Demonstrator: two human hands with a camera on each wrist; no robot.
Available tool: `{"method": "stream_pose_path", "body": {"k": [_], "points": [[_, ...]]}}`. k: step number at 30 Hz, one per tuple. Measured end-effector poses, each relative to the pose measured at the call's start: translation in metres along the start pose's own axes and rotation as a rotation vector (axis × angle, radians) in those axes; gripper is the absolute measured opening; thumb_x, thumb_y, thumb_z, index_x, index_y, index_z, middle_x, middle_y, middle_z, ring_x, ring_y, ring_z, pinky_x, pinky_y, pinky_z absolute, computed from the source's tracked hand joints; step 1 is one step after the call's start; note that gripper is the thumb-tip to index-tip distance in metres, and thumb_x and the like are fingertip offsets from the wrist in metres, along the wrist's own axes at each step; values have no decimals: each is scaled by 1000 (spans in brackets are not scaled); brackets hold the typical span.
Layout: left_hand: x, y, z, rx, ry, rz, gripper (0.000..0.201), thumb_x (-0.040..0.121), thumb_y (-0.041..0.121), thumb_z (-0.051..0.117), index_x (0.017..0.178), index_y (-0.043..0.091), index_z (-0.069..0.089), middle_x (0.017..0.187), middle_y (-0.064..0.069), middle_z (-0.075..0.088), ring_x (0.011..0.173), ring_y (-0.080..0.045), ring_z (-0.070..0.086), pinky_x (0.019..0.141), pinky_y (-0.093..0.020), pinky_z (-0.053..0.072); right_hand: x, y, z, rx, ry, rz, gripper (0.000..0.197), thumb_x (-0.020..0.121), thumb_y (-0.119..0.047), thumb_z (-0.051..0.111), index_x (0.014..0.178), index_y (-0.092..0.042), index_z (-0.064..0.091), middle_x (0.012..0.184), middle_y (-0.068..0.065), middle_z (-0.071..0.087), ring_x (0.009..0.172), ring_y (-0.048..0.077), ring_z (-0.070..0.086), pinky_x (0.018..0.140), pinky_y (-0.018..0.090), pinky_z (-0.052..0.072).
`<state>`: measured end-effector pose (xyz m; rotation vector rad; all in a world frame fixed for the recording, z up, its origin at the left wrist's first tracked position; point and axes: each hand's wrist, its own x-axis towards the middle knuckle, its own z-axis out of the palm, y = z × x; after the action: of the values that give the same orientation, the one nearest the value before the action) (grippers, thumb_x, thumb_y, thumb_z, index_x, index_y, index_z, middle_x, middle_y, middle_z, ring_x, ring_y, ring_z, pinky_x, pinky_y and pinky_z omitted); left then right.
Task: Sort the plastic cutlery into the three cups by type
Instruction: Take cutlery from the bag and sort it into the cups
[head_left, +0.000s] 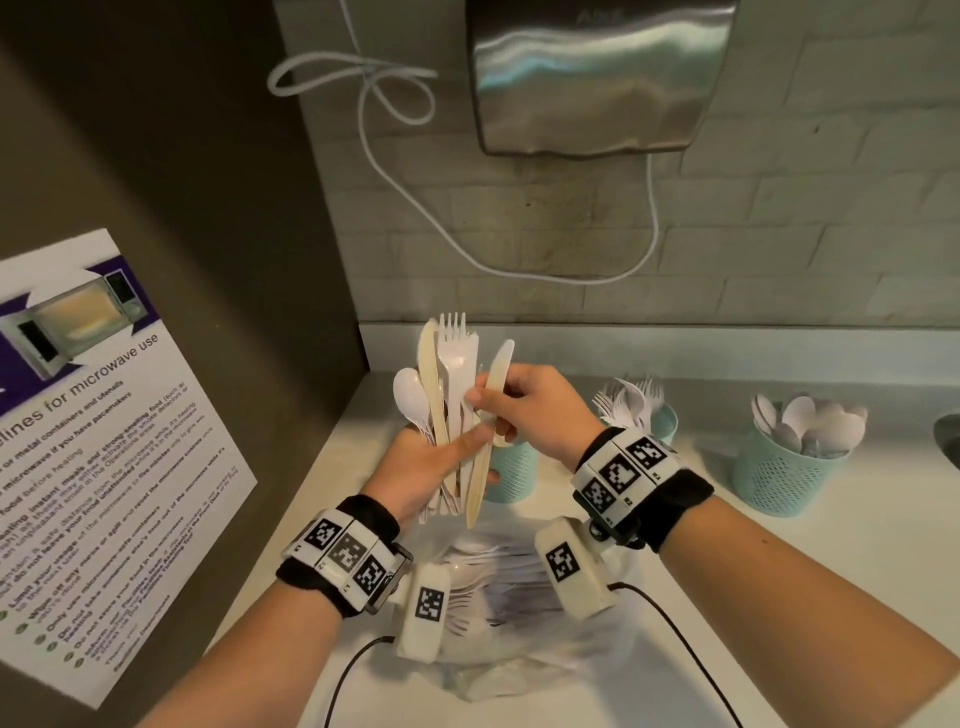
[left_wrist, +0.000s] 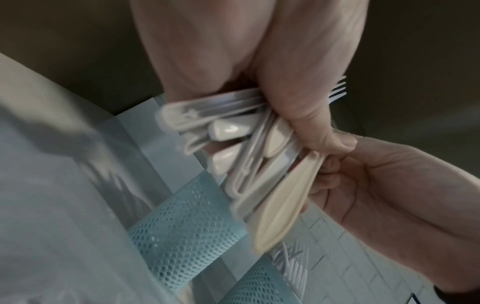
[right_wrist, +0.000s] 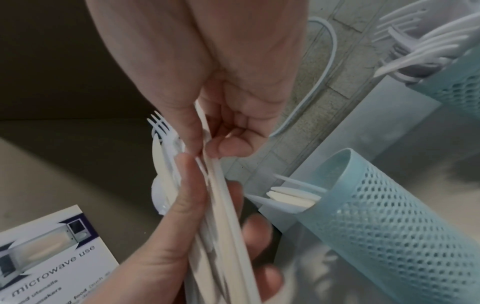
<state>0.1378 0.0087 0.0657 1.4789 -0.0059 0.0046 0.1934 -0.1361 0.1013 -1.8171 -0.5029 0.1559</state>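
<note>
Three teal mesh cups (head_left: 779, 478) on the counter. Held bundle: two beige knives (head_left: 488, 415), at least one white fork (head_left: 453, 353), one white spoon (head_left: 410, 395); other pieces in it are too overlapped to count. Two hands, one poster (head_left: 93, 441).

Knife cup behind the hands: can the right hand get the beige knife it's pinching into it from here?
Probably yes. The right hand pinches the beige knife just above the knife cup, whose mouth looks open, with a few knives inside. The left hand grips the bundle alongside.
</note>
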Motion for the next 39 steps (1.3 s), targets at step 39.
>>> {"method": "stream_pose_path", "body": {"k": [39], "points": [[4,2,8,187,280,33,18,83,5,69,98,3,60,59,-1,55,43,-8,51,42,-22,45,-2,-22,30,-103,287,-204,23,75,-33,77,77,-22,57,72,-7,58,64,8,54,65,23,50]]}}
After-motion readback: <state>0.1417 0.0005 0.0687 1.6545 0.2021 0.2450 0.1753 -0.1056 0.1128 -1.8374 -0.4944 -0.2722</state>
